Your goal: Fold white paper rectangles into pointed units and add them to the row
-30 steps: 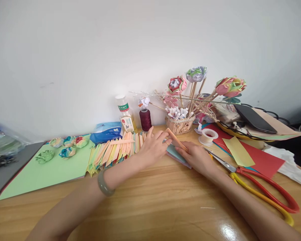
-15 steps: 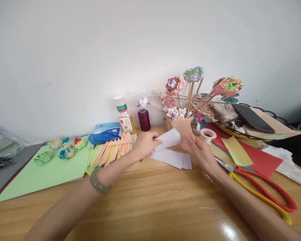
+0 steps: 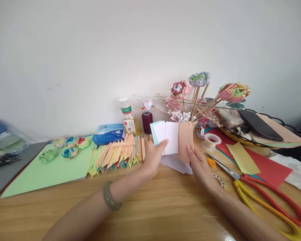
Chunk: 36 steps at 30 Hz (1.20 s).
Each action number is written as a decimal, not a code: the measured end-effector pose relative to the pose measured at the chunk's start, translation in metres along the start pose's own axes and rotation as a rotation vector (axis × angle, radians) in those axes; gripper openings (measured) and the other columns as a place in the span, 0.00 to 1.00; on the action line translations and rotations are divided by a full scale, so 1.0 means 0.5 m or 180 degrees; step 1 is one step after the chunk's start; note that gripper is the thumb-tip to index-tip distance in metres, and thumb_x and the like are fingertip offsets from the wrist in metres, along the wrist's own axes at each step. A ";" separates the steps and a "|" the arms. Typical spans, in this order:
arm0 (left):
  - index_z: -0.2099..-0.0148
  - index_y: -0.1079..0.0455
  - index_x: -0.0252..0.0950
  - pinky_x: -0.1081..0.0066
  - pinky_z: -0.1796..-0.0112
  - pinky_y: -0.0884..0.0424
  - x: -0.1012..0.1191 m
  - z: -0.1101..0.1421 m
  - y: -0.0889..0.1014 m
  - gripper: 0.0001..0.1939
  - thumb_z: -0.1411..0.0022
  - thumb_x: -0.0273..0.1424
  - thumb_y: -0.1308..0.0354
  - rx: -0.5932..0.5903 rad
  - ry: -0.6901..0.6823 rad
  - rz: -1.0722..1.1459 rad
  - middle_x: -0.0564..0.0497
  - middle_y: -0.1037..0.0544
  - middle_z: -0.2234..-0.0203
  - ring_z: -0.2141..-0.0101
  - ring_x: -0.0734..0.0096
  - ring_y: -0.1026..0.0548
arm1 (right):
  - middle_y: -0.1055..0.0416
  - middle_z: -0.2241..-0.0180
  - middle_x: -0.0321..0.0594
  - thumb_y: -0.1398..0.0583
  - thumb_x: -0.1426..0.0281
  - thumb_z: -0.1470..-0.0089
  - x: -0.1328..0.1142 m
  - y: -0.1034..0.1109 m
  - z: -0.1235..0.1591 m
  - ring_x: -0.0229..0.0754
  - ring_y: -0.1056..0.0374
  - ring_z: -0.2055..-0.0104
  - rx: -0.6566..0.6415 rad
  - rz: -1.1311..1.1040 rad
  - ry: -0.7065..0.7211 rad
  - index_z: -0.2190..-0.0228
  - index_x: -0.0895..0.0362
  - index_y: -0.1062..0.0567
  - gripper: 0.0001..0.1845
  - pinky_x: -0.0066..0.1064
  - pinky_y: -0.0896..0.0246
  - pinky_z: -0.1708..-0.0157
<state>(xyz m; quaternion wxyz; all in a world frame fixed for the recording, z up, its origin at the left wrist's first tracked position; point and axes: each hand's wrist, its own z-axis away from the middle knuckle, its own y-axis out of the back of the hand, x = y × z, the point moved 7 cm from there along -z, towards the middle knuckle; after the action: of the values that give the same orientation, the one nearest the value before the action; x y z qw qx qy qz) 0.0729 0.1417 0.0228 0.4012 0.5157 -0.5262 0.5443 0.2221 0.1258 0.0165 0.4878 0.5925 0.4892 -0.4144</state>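
Several white and pale blue paper strips are fanned out upright in my left hand, its thumb pressing on their front. My right hand grips a stack of peach paper strips, thumb in front and fingers behind. The two bundles meet edge to edge, and I cannot tell whether they overlap. Below them, pale lilac paper strips lie on the table, partly covered. Just left of my left hand is a row of folded coloured paper pieces.
Red and yellow handled scissors lie at the right beside a tape roll and red paper. Paper flowers on sticks stand behind. Folded paper rosettes sit on green paper at left. A bottle stands near the thread spool.
My left hand has raised its white strips upright and brought them against the peach stack. The peach stack is now held more upright. The view has shifted slightly.
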 end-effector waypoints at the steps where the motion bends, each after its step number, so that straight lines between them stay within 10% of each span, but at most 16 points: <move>1: 0.50 0.36 0.34 0.66 0.58 0.29 -0.004 0.002 -0.005 0.19 0.45 0.30 0.41 -0.0033 0.0015 0.0027 0.44 0.26 0.54 0.56 0.61 0.27 | 0.32 0.48 0.41 0.52 0.51 0.42 -0.002 -0.005 0.001 0.49 0.39 0.45 -0.0086 -0.0018 0.0008 0.46 0.51 0.36 0.28 0.43 0.42 0.47; 12: 0.56 0.34 0.35 0.68 0.62 0.29 -0.030 0.029 -0.057 0.10 0.39 0.27 0.51 -0.0694 0.0254 -0.0379 0.48 0.24 0.62 0.61 0.64 0.27 | 0.49 0.38 0.40 0.49 0.51 0.44 -0.022 -0.029 0.010 0.45 0.57 0.36 -0.0519 0.0215 0.0224 0.42 0.51 0.41 0.32 0.43 0.64 0.38; 22: 0.51 0.41 0.33 0.69 0.61 0.30 0.080 -0.062 0.049 0.18 0.46 0.27 0.51 -0.0469 -0.0097 -0.0943 0.47 0.27 0.57 0.58 0.64 0.28 | 0.26 0.63 0.42 0.48 0.53 0.46 -0.039 0.062 -0.028 0.50 0.32 0.55 -0.0198 0.0520 -0.0091 0.57 0.53 0.31 0.21 0.41 0.38 0.55; 29: 0.59 0.30 0.32 0.73 0.69 0.31 0.072 -0.031 0.002 0.15 0.52 0.24 0.47 -0.2125 -0.0069 -0.1799 0.50 0.23 0.67 0.68 0.67 0.26 | 0.29 0.68 0.42 0.49 0.55 0.46 -0.035 0.110 -0.044 0.48 0.32 0.68 0.0238 0.1018 -0.0106 0.63 0.53 0.31 0.17 0.35 0.39 0.74; 36: 0.53 0.29 0.38 0.68 0.53 0.37 0.009 -0.014 -0.076 0.25 0.57 0.20 0.39 -0.3143 -0.0579 -0.3078 0.49 0.27 0.55 0.52 0.60 0.32 | 0.29 0.71 0.40 0.46 0.57 0.48 -0.039 0.125 -0.062 0.47 0.34 0.70 0.0286 0.1605 0.0411 0.66 0.53 0.31 0.13 0.35 0.42 0.73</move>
<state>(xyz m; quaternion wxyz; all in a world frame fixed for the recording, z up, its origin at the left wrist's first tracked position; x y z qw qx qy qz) 0.1085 0.1529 0.0336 0.7403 0.4930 -0.4549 -0.0438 0.2806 0.1500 0.0516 0.5165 0.7420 0.3373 -0.2623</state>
